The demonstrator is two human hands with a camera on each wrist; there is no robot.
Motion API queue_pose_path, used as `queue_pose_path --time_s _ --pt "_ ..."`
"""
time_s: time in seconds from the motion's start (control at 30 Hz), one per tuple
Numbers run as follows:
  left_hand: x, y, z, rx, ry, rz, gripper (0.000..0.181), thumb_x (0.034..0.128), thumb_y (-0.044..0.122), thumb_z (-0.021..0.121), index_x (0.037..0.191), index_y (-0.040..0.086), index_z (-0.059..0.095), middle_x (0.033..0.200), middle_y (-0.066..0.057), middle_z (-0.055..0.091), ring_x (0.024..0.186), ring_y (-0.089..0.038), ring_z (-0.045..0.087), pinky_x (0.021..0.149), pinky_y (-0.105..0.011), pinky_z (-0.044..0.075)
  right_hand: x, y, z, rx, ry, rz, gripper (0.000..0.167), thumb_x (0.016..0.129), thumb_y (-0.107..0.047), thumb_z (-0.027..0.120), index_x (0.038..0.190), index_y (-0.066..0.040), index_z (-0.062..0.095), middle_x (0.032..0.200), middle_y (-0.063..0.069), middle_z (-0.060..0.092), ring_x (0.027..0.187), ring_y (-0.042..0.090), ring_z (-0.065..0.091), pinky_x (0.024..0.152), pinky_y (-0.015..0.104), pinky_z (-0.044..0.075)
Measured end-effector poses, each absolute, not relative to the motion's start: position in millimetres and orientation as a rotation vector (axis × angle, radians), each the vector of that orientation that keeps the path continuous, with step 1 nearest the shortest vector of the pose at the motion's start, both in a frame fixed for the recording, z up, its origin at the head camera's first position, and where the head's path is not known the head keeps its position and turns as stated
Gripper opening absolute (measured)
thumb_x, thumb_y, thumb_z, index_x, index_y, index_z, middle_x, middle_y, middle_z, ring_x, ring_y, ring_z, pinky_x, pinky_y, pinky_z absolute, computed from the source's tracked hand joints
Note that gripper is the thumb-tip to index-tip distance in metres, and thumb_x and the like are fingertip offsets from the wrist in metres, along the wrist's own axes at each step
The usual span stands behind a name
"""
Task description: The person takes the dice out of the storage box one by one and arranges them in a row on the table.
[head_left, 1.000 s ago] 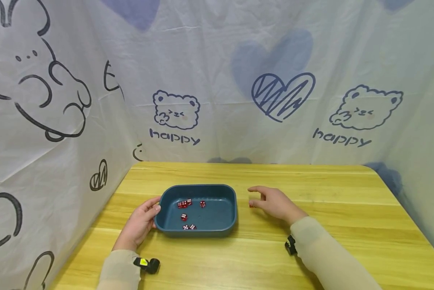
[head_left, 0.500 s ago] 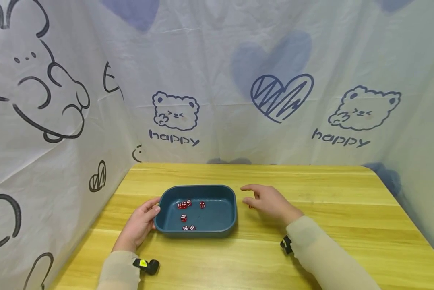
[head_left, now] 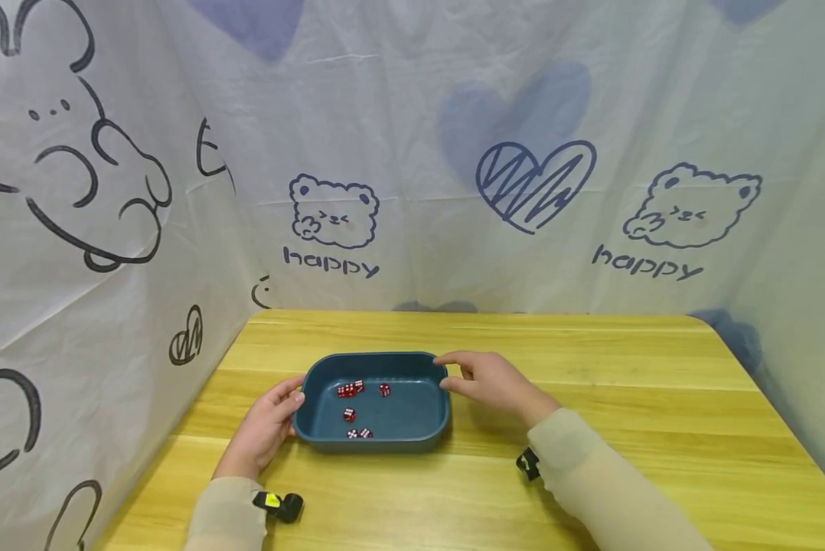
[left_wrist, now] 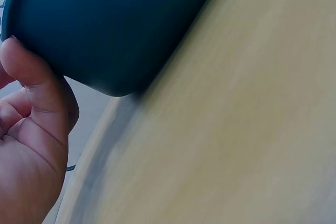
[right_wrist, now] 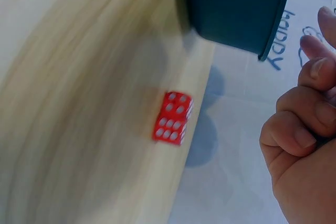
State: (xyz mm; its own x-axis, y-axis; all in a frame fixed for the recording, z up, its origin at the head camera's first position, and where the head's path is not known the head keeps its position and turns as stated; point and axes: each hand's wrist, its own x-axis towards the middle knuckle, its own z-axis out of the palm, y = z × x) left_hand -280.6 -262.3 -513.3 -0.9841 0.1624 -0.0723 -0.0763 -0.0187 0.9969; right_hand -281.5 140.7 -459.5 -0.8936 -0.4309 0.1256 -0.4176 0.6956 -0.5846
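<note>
A dark teal rectangular box [head_left: 412,442] stands on the table with several red dice [head_left: 347,390] scattered inside it. My left hand [head_left: 266,425] grips the box's left end; in the left wrist view its thumb [left_wrist: 26,64] lies against the wall near the rim. Beside the box's right end is my right hand [head_left: 498,383], index finger and thumb spread apart at the rim and the other fingers bent; nothing shows between them. In the right wrist view red dotted dice [right_wrist: 173,119], one or two touching, lie on the table; the hand hides them in the head view.
The yellow wood-grain table [head_left: 626,383] reaches back to a white printed curtain [head_left: 419,229]. Another curtain side [head_left: 109,306] closes off the left. Each sleeve carries a small black wrist camera [head_left: 288,506].
My right hand has moved left from beside the red dice on the table to the box's right rim. The left hand, the box and the dice inside have stayed put.
</note>
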Motion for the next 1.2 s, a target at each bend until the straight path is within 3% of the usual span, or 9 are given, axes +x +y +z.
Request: queue_pose_path --time_s 0.7,1.2 --pt "-280.6 -263.1 -513.2 0.091 2.075 2.135 0.05 0.1067 0.01 0.052 0.152 -0.006 0.036 0.107 -0.008 0.055 0.066 -0.011 0.053 0.056 -0.02 0.047 -275.0 91.9 -440.4 -0.884 2.765 -0.966 0.04 0.097 -0.042 0.069 0.135 -0.03 0.065 0.061 -0.003 0.048 0.053 0.013 0.044 0.053 0.027 0.038" --pt "-280.8 -261.2 -512.1 0.082 2.08 2.129 0.05 0.1066 0.01 0.052 0.152 -0.006 0.036 0.108 -0.009 0.055 0.065 -0.011 0.053 0.055 -0.02 0.046 -270.6 58.5 -447.4 -0.971 2.709 -0.864 0.038 0.097 -0.042 0.068 0.134 -0.033 0.065 0.055 -0.007 0.047 0.047 0.011 0.043 0.058 0.025 0.042"
